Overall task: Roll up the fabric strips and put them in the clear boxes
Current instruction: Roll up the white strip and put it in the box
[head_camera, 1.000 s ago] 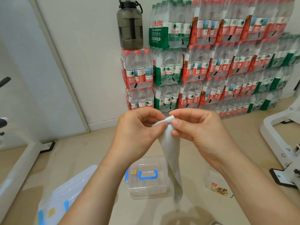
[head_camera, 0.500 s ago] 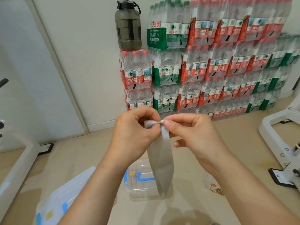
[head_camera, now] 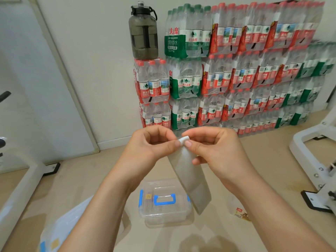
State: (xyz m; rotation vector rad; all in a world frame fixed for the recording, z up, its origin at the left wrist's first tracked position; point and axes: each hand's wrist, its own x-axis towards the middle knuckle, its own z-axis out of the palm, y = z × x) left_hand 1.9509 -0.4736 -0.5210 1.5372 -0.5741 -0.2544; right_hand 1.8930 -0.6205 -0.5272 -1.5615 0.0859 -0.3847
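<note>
Left hand: the left hand [head_camera: 145, 148] is raised at chest height; its fingers are curled, and thumb and forefinger pinch the top end of the fabric strip [head_camera: 190, 179]
Right hand: the right hand [head_camera: 216, 151] faces the left, the fingertips of both nearly touching; its fingers are curled, thumb and forefinger pinching the same small white fold at the top of the strip
Fabric strip: grey; held in the air between the two hands; the top end is turned over into a small roll; the rest hangs loose, slanting down to the right, its lower end in front of the right edge of the clear box
Clear box: the clear box [head_camera: 163, 206] sits on the floor below the hands; lid on, blue handle and blue clips
Second box: a second clear box [head_camera: 60, 228] lies at the lower left, partly hidden by the left forearm
Background: packs of bottled water [head_camera: 236, 70] are stacked against the wall; a dark jug [head_camera: 143, 33] stands on the left stack
</note>
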